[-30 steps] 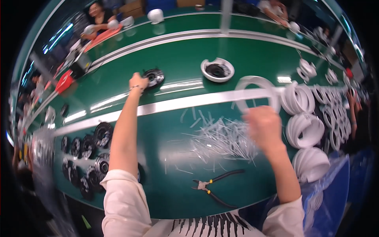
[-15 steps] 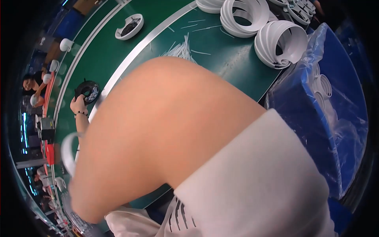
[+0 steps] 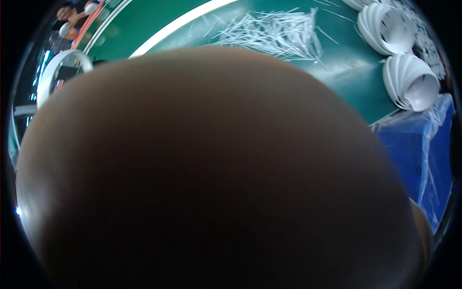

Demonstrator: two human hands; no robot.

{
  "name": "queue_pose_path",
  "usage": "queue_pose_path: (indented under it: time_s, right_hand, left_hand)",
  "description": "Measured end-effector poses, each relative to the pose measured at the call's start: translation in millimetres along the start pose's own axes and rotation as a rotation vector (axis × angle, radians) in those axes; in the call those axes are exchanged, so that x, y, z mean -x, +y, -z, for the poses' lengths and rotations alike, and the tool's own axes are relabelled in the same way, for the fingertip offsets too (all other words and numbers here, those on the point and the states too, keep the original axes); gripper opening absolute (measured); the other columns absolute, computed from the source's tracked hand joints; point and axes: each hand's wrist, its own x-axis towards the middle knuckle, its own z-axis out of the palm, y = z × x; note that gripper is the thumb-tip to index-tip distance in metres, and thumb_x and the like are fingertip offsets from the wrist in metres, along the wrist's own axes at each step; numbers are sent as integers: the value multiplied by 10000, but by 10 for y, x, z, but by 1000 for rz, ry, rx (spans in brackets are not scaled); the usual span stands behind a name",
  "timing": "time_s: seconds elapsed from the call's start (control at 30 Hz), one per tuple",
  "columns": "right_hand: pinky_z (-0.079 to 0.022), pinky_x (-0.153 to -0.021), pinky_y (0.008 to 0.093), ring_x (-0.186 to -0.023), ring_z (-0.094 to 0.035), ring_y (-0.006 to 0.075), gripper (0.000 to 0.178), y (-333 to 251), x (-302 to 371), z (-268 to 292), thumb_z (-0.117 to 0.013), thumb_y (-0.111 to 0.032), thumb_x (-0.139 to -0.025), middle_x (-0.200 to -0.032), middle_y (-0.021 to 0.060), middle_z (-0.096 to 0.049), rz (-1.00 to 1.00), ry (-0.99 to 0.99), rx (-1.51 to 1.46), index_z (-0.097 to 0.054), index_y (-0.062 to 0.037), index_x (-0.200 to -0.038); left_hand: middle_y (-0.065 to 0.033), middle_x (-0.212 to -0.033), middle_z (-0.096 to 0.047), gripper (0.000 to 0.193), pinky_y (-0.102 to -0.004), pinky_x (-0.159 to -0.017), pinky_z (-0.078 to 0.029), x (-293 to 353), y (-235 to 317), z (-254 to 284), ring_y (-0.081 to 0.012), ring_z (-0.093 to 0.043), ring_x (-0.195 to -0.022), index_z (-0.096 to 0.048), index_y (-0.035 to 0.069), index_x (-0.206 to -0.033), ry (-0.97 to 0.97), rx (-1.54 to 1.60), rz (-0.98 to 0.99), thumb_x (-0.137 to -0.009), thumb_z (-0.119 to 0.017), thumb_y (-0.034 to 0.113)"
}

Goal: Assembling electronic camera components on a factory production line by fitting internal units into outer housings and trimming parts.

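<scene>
A bare arm [image 3: 216, 101], very close and dark, covers most of the head view. Neither of my hands shows, so what they hold is hidden. Past the arm's left edge stands a white ring-shaped band [image 3: 46, 77]; whether a hand grips it cannot be seen. Beyond the arm, a loose heap of thin white strips [image 3: 279, 36] lies on the green table [image 3: 353, 82]. Nested white curved rings [image 3: 378, 31] rest at the table's far right, with another white ring stack [image 3: 404, 79] nearer the corner.
At the right, a blue bin [image 3: 404, 149] lined with clear plastic stands against the table edge. A green conveyor [image 3: 159, 24] runs behind a pale curved rail [image 3: 180, 26]. Another person [image 3: 72, 17] is at the far upper left, near small white round parts.
The arm has come closer and now hides far more, including the white sleeve. My view has shifted, showing more of the strip heap. The white band appears higher and farther left.
</scene>
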Motion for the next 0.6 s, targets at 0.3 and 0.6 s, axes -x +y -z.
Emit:
queue_pose_path:
  time_s: [0.3,0.6]
  right_hand:
    - [-459,-592,338,-785,-583,212,163,161,-224,40,-622,-141,-640,-816,55,-602,-115,-72,-67,-638,-88,-794]
    - [-455,-587,306,-774,-586,194,143,351,-404,147,-619,-126,-638,-783,49,-600,-162,-126,-148,-636,-88,-775]
  left_hand:
    - [-69,-685,-528,226,-244,-403,-369,186,532,-353,-118,-460,-467,-493,3,-933,222,-36,-235,-722,-502,85]
    - [-92,-793,-552,300,-296,-562,-384,123,934,334,-160,-511,-616,-536,4,-951,14,189,171,-725,-540,200]
